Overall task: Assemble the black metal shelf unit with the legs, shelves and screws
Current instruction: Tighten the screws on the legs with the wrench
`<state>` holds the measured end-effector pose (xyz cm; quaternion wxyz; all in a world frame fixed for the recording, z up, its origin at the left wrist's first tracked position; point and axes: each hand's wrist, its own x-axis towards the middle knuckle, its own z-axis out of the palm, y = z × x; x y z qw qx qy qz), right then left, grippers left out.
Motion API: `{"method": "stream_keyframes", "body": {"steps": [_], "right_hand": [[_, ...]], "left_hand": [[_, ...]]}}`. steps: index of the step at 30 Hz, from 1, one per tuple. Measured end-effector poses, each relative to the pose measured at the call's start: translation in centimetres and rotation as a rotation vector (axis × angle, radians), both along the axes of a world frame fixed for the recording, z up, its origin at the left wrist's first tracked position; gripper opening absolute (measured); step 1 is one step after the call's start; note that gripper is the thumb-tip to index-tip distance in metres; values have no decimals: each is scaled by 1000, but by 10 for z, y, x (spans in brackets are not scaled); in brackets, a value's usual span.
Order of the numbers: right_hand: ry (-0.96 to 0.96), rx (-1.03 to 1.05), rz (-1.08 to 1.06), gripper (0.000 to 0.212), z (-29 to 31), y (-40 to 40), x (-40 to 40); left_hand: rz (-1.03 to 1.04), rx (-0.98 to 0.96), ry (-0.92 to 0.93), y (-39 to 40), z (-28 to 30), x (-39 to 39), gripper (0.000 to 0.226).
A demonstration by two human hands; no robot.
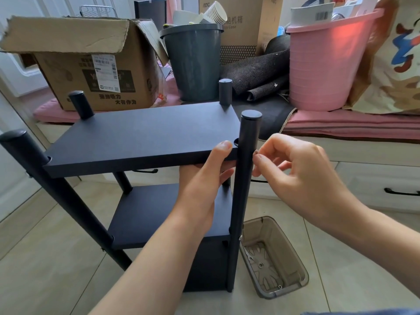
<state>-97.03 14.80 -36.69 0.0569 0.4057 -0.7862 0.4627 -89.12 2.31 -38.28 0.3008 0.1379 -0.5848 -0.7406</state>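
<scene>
The black shelf unit stands upright on the tiled floor. Its top shelf (141, 135) sits between round black legs, with a lower shelf (163, 214) beneath. My left hand (204, 176) grips the top shelf's front edge near the right corner, thumb on top and fingers under. My right hand (295, 173) pinches a small screw (255, 153) against the side of the near right leg (244, 189) at shelf height. A fitted screw shows lower on that leg.
A translucent plastic tray (293, 264) with a few washers and a small wrench lies on the floor right of the unit. Behind are a cardboard box (91, 64), a dark bin (193, 64) and a pink bucket (322, 64) on a low bench with drawers.
</scene>
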Motion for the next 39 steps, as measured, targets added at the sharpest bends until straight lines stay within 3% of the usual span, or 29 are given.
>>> {"method": "stream_keyframes", "body": {"steps": [12, 19, 28, 33, 39], "right_hand": [[-207, -34, 95, 26, 6, -2, 3], [-519, -94, 151, 33, 13, -4, 4], [-84, 28, 16, 19, 10, 0, -3], [-15, 37, 8, 18, 7, 1, -3], [-92, 12, 70, 21, 5, -1, -3]], "left_hand": [[-10, -12, -2, 1, 0, -1, 44], [-10, -16, -3, 1, -1, -2, 42], [39, 37, -20, 1, 2, -1, 35], [39, 15, -21, 2, 4, -2, 43], [32, 10, 1, 1, 2, -3, 38]]}}
